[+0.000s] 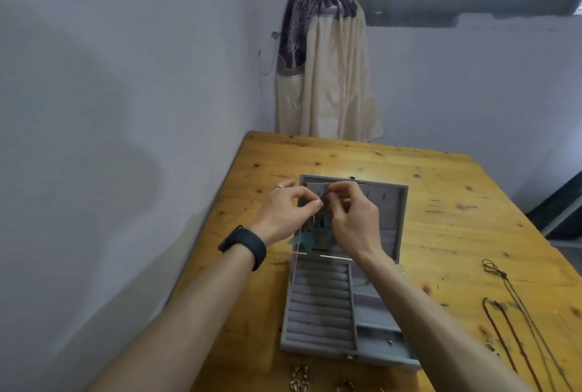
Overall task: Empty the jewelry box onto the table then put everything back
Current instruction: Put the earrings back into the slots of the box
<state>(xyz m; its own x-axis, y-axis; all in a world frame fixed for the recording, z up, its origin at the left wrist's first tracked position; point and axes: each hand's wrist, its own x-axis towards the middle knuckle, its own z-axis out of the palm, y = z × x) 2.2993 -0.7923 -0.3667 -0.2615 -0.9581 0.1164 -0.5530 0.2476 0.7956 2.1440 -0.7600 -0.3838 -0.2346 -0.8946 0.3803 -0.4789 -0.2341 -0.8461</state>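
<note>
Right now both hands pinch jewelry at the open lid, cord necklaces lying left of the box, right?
Wrong side: the head view shows the cord necklaces right of the jewelry box. Left hand and right hand do pinch jewelry at the lid.

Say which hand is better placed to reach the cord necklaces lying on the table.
Probably the right hand: the cord necklaces lie right of the jewelry box; the left hand would cross over it.

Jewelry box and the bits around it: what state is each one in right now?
Jewelry box: open, lid swung back, ring rolls bare.
Teal-pendant necklace: pinched by both hands, dangling before the lid.
Left hand: pinches the necklace chain.
Right hand: pinches the necklace chain.
Cord necklaces: lying loose on the table, right of the box.
Earrings: lying at the table's near edge.
</note>
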